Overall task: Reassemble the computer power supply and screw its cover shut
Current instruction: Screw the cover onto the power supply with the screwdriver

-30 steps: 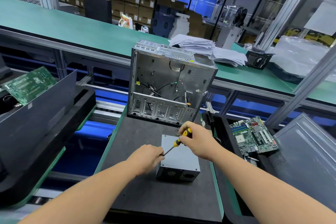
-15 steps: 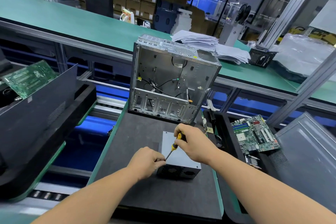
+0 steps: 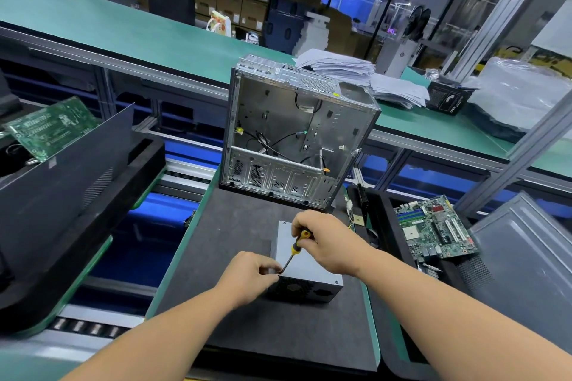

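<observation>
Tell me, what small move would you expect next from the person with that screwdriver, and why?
Probably turning the screwdriver to drive a screw in. The right hand grips its yellow-and-black handle, and its tip sits at the near left corner of the power supply cover, where the left hand pinches at the tip, seemingly steadying it. The screw itself is too small to see.

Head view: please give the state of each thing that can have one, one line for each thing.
power supply: cover on, lying flat on the black mat.
screwdriver: tilted, tip at the cover's near left corner.
right hand: grips the screwdriver handle.
left hand: pinches at the screwdriver tip; a screw there cannot be seen.
computer case: side open, upright, no boards inside.
motherboard: out of the case, lying at the right.
</observation>
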